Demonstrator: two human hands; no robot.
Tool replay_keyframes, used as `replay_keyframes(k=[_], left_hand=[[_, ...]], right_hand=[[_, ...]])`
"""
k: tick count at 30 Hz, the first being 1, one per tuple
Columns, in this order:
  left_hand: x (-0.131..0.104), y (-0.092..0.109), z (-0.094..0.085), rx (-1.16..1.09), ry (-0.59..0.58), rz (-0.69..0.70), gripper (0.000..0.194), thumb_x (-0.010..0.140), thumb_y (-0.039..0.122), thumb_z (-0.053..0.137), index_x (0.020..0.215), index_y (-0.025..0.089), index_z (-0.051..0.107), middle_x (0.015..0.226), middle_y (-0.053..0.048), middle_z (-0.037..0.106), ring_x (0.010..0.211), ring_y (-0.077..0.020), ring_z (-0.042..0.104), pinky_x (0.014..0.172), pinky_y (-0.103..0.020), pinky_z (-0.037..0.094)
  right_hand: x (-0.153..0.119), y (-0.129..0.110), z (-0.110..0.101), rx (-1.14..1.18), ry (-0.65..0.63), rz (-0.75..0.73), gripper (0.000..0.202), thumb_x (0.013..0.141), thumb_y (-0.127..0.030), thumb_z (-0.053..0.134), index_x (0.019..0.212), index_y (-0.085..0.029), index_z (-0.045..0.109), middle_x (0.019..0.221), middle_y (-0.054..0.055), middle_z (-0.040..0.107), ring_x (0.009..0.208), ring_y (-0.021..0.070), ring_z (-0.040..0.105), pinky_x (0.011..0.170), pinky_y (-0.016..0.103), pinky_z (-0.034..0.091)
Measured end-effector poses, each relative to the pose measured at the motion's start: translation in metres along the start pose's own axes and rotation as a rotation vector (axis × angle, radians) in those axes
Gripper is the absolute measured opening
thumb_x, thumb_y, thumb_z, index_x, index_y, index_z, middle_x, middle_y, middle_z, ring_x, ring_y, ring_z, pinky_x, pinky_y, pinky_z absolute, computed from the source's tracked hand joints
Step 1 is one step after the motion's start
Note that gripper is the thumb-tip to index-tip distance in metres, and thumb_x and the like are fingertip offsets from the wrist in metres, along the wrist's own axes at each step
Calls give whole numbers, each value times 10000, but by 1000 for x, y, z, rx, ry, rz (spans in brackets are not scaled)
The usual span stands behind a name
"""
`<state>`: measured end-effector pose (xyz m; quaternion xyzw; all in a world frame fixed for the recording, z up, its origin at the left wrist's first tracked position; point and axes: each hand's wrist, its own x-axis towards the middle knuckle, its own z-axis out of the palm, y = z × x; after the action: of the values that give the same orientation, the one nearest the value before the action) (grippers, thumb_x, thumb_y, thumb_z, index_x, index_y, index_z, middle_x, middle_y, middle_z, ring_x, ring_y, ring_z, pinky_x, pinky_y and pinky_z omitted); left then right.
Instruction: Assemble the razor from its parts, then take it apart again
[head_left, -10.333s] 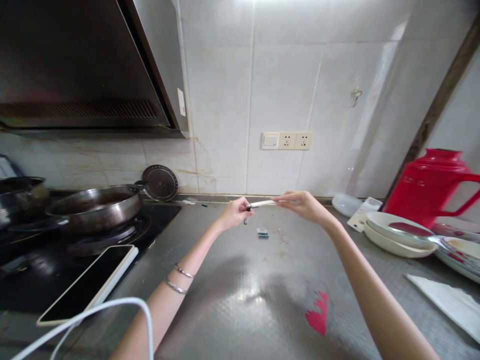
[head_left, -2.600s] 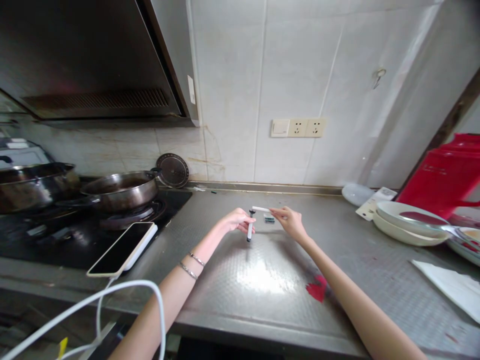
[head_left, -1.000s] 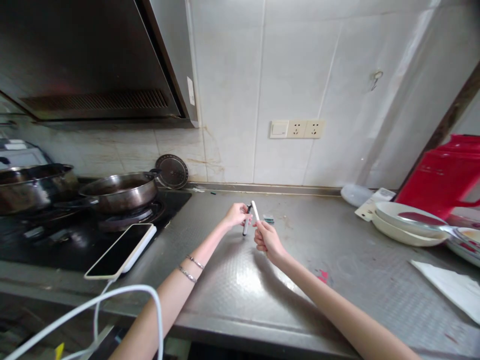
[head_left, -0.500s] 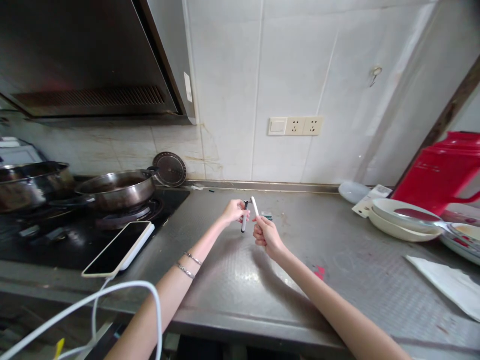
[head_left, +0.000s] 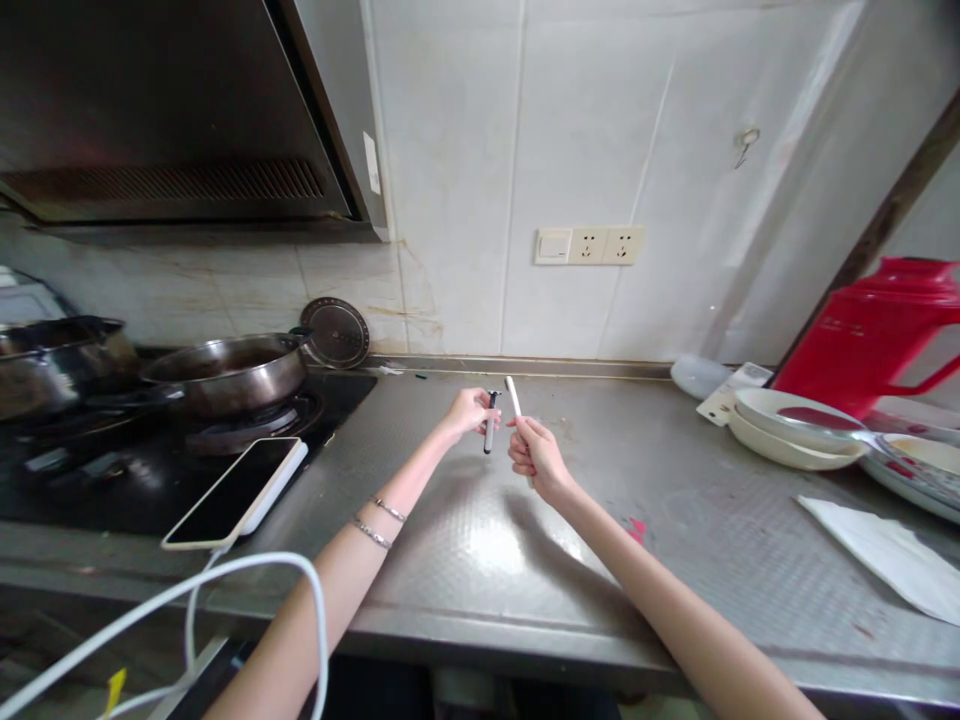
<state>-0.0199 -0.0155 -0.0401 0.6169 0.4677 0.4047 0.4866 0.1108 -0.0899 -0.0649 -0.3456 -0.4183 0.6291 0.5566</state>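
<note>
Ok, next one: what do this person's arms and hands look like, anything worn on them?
The left hand and right hand are ungloved, with no sleeves in view. Two slim silvery bangles circle the left forearm; the right one shows none. A white cable crosses in front of the left forearm. Rings are too small to tell.

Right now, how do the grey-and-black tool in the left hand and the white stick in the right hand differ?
Colour: the grey-and-black tool is two-toned, the white stick mostly white.
Pose: the tool's lower end points down from the left hand; the stick pokes up from the right hand, top leaning left.
Grip: the tool is held in the fingertips, the stick in curled fingers.
Both are slim and held above the counter.
</note>
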Motion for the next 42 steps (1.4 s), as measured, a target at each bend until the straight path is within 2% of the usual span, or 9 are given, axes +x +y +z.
replay_keyframes(k=[7, 14, 17, 24, 27, 30, 33, 37, 42], left_hand=[[0, -3, -2, -9, 32, 17, 188, 721, 94, 630, 710, 143, 449, 557, 12, 603, 516, -139, 623, 509, -275, 513], [7, -14, 0, 16, -50, 113, 192, 660, 107, 661, 687, 134, 472, 567, 17, 599, 505, -108, 590, 480, -210, 466], [11, -18, 0, 14, -33, 165, 193, 629, 101, 667, 690, 132, 487, 568, 30, 588, 506, -92, 572, 485, -193, 453], [12, -19, -3, -37, -34, 146, 183, 634, 90, 648, 708, 133, 487, 570, 22, 585, 519, -112, 592, 495, -214, 465], [6, -11, -1, -21, -33, 95, 176, 669, 122, 645, 736, 136, 483, 588, 1, 609, 503, -124, 599, 479, -230, 476], [0, -4, 1, -32, -36, -21, 195, 702, 180, 648, 743, 145, 461, 600, -24, 630, 521, -155, 626, 482, -258, 494], [-3, 0, -1, -65, -95, -133, 228, 692, 226, 674, 715, 142, 464, 591, -43, 639, 537, -179, 642, 496, -278, 507], [-3, 1, -5, -115, -189, -225, 231, 672, 247, 694, 699, 121, 503, 612, -84, 657, 560, -192, 653, 521, -281, 518], [-3, 0, -5, -148, -214, -273, 190, 680, 230, 676, 723, 108, 537, 606, -85, 662, 540, -183, 646, 504, -269, 517]], right_hand=[[-9, 16, 7, -36, -35, 63, 398, 661, -559, 610, 795, -216, 460, 462, -124, 268, 349, 17, 168, 343, 130, 62], [-4, 2, 5, -22, -36, 6, 386, 674, -555, 606, 799, -216, 470, 452, -121, 271, 346, 18, 161, 343, 141, 59], [-6, 6, 5, -36, -30, 27, 387, 666, -555, 606, 792, -218, 463, 452, -121, 277, 344, 19, 162, 343, 140, 63], [-14, 19, 13, -55, -12, 40, 372, 692, -561, 570, 795, -216, 476, 467, -112, 304, 342, 23, 167, 332, 149, 75], [-5, 4, 2, -183, -7, -98, 356, 709, -542, 553, 783, -195, 527, 513, -76, 391, 345, 33, 250, 326, 173, 153], [11, -15, -22, -457, -4, -258, 342, 720, -513, 553, 724, -172, 590, 528, -43, 432, 405, 65, 353, 376, 196, 257], [26, -29, -48, -677, 32, -352, 353, 735, -499, 541, 737, -162, 646, 522, -29, 455, 460, 87, 380, 422, 202, 266], [38, -36, -66, -859, -3, -379, 396, 759, -514, 512, 744, -154, 677, 460, -35, 436, 457, 98, 384, 452, 210, 263], [48, -37, -67, -960, -149, -315, 440, 788, -530, 467, 755, -154, 692, 422, -42, 429, 425, 90, 375, 456, 208, 271]])
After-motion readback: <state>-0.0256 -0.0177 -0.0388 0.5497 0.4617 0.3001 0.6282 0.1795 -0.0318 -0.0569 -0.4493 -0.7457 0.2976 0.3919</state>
